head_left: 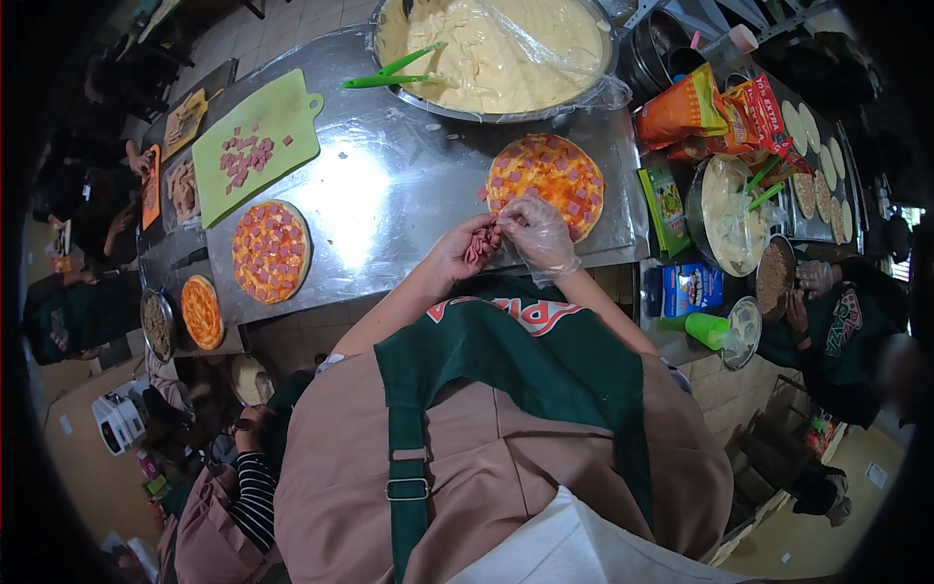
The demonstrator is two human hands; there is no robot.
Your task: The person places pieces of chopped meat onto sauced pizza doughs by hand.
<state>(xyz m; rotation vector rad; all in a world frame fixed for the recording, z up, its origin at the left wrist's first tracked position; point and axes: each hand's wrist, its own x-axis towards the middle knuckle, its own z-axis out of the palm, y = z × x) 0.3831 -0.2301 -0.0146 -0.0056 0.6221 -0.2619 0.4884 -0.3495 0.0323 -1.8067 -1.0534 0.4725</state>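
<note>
My left hand (465, 249), bare and cupped, holds a small heap of diced ham (479, 245) just below the near edge of a pizza (547, 180). Beside it, my right hand (541, 237) wears a clear plastic glove, its fingertips pinched together at the ham pieces. That pizza has orange sauce, cheese and ham cubes, and my gloved hand overlaps its lower part. A second ham-topped pizza (270, 252) lies on the metal table to the left. More ham cubes (249, 156) rest on a green cutting board (292, 97).
A large bowl of pale cream (496, 58) with green tongs (394, 78) stands at the table's far side. Orange packets (681, 109) and another bowl (730, 219) are on the right. Co-workers stand at both sides.
</note>
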